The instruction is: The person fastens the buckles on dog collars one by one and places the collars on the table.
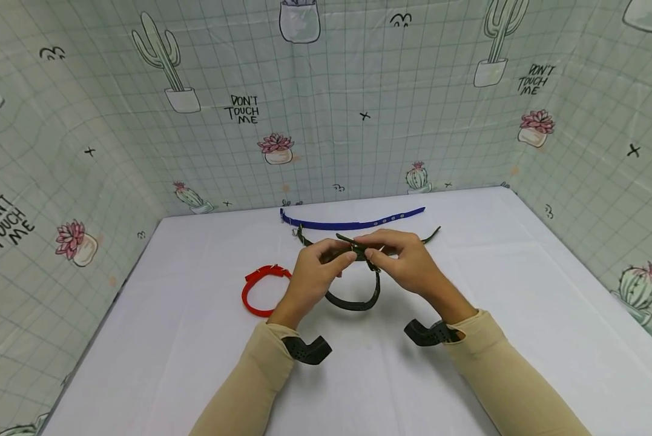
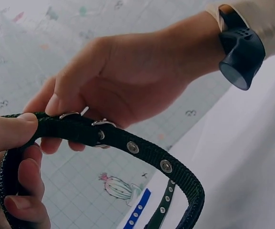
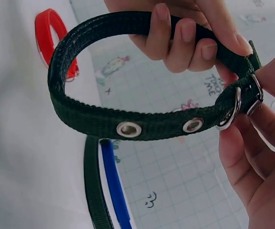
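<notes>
Both hands hold a dark green collar [image 1: 353,305] bent into a loop, with metal-rimmed holes along its strap. My left hand [image 1: 317,263] pinches the strap between thumb and fingers, close beside the buckle. Opposite it, my right hand [image 1: 407,260] pinches the collar at its metal buckle [image 3: 257,93] and the D-ring [image 3: 237,107]. In the right wrist view the strap passes through the buckle, and a short tip [image 3: 254,52] sticks out near the left thumb. The loop hangs below the hands in the head view.
A red collar [image 1: 252,303], closed in a ring, lies on the white table [image 1: 167,327] beside the left wrist. Behind the hands, a second green collar [image 1: 431,235] lies stretched out, partly hidden. Farther back lies a straight blue collar [image 1: 353,226], before a patterned cloth wall [image 1: 326,145].
</notes>
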Demonstrator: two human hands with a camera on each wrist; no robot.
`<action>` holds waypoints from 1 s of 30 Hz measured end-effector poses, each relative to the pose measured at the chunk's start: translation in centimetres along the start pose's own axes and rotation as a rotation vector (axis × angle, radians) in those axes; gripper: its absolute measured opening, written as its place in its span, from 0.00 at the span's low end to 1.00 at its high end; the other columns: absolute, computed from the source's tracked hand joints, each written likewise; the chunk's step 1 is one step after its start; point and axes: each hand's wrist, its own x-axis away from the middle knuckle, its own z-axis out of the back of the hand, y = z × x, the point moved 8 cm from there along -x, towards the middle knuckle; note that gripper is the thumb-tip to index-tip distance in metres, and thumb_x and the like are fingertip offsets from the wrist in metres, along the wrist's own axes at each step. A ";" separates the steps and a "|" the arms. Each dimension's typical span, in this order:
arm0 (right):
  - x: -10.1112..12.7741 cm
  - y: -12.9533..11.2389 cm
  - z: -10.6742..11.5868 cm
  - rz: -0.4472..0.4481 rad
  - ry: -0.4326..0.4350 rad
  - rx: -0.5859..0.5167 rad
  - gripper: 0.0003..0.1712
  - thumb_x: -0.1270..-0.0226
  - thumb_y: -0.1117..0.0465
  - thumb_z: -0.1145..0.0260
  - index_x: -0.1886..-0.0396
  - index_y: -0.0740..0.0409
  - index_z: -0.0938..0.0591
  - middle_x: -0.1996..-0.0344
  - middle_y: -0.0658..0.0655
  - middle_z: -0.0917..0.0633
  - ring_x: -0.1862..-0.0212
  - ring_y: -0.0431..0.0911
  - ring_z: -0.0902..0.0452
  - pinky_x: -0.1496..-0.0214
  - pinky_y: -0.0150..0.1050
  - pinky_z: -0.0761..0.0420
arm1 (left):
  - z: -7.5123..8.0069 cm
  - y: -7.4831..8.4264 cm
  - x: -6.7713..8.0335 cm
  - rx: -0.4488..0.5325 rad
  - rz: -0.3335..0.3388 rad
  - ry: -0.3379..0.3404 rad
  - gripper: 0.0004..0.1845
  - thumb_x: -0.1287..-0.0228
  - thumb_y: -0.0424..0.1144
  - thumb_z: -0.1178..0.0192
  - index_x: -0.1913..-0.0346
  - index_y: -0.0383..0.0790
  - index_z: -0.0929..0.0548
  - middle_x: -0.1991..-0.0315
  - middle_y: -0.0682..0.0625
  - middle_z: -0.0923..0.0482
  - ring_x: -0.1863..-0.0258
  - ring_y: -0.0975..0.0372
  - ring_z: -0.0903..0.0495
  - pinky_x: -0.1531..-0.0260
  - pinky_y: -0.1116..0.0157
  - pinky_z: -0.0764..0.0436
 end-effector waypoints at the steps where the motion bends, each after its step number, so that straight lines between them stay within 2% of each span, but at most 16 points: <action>1: 0.0 0.0 -0.1 -0.006 -0.001 -0.002 0.15 0.30 0.69 0.35 0.46 0.57 0.13 0.51 0.52 0.13 0.56 0.44 0.19 0.57 0.39 0.18 | 0.0 0.0 0.0 0.000 -0.005 0.003 0.17 0.31 0.46 0.35 0.46 0.39 0.16 0.58 0.49 0.16 0.62 0.49 0.22 0.61 0.64 0.19; 7: -0.1 -0.7 0.1 0.010 0.053 0.047 0.13 0.32 0.72 0.34 0.50 0.62 0.13 0.55 0.56 0.13 0.56 0.45 0.18 0.55 0.39 0.18 | 0.1 0.2 0.1 -0.008 -0.027 0.010 0.17 0.30 0.46 0.36 0.47 0.39 0.16 0.61 0.48 0.18 0.65 0.52 0.22 0.64 0.62 0.21; 10: -0.2 -2.3 0.3 0.023 0.088 0.067 0.11 0.34 0.74 0.33 0.53 0.66 0.13 0.57 0.59 0.13 0.56 0.45 0.18 0.55 0.38 0.19 | 0.2 0.1 0.1 -0.014 -0.028 0.009 0.17 0.30 0.46 0.36 0.46 0.39 0.16 0.59 0.48 0.17 0.65 0.56 0.22 0.62 0.62 0.20; 14: -0.2 -3.9 0.4 0.051 0.109 0.077 0.11 0.35 0.76 0.33 0.54 0.69 0.14 0.57 0.61 0.13 0.58 0.43 0.19 0.56 0.37 0.19 | 0.2 0.2 0.1 -0.016 -0.032 0.006 0.17 0.30 0.46 0.36 0.45 0.39 0.16 0.57 0.49 0.17 0.64 0.55 0.22 0.61 0.63 0.19; 22: -0.1 -1.4 0.3 0.112 0.065 0.038 0.21 0.36 0.76 0.34 0.44 0.63 0.15 0.55 0.56 0.15 0.62 0.45 0.21 0.61 0.35 0.20 | -0.1 0.6 0.1 -0.068 -0.068 -0.009 0.16 0.29 0.45 0.37 0.46 0.39 0.16 0.62 0.49 0.18 0.67 0.56 0.22 0.66 0.62 0.20; 30: 0.1 -1.5 0.7 0.130 0.126 -0.032 0.16 0.36 0.75 0.38 0.54 0.58 0.12 0.59 0.53 0.15 0.60 0.48 0.21 0.58 0.34 0.18 | -0.4 0.6 0.2 -0.074 -0.060 -0.012 0.14 0.27 0.45 0.39 0.48 0.38 0.17 0.64 0.49 0.21 0.68 0.57 0.23 0.69 0.66 0.24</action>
